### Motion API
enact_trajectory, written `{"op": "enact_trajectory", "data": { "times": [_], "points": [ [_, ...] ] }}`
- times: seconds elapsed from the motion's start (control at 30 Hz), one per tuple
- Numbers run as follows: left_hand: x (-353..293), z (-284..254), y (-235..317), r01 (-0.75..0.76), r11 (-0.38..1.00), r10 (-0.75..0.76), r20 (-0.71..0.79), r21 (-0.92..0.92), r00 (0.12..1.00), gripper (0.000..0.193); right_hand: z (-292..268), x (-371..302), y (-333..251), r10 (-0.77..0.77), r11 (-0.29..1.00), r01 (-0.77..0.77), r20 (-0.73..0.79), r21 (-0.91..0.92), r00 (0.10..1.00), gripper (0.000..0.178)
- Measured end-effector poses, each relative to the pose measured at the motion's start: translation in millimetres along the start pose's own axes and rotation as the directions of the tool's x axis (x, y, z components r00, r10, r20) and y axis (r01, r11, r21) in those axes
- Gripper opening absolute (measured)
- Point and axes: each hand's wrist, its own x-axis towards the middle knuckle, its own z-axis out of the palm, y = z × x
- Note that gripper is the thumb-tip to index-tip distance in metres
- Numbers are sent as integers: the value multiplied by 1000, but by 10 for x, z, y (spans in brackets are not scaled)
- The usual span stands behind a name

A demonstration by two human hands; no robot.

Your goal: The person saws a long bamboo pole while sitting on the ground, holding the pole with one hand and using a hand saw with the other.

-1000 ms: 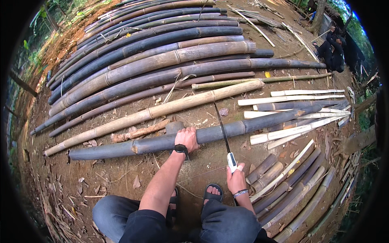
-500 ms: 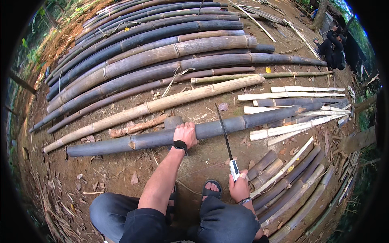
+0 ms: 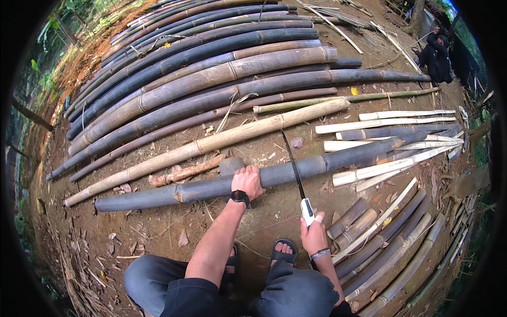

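A long dark bamboo pole [image 3: 211, 189] lies across the ground in front of me, slanting up to the right. My left hand [image 3: 247, 181], a black watch on its wrist, is closed over the top of the pole near its middle. Under the pole, just behind that hand, shows a short log block [image 3: 231, 166]. In my right hand [image 3: 313, 235] is the white grip of a hand saw [image 3: 296, 169]. The saw's dark, narrow blade lies across the pole to the right of my left hand, its tip pointing away from me. Whether the teeth have cut in cannot be seen.
Beyond the pole lie a pale bamboo pole [image 3: 211, 144] and several rows of dark poles [image 3: 211, 87]. Pale split strips [image 3: 369, 170] are at the right, cut bamboo lengths [image 3: 391, 248] near my right arm. A person in black [image 3: 437, 55] sits at the far right.
My right hand and the saw have moved slightly away from me, so the blade reaches farther past the pole. My left hand keeps its hold. The whole view has shifted a little.
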Motion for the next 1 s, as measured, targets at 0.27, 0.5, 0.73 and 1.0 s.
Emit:
{"op": "enact_trajectory", "data": {
  "times": [0.27,0.5,0.73,1.0],
  "points": [
    [72,-107,13,32,999,-29,91,-34,995,60,-64,-92,74,51,999,-50,43,-16,998,47],
    [130,-199,-7,66,996,-56,165,-57,985,59,2,-241,142,-10,1000,10,-14,-16,1000,40],
    [84,-116,-49,32,999,-26,121,-43,992,57,-4,-47,20,-8,1000,8,8,2,1000,43],
    [88,-177,-51,52,997,-43,139,-63,989,56,11,-6,61,-22,999,22,17,-36,1000,44]
  ]
}}
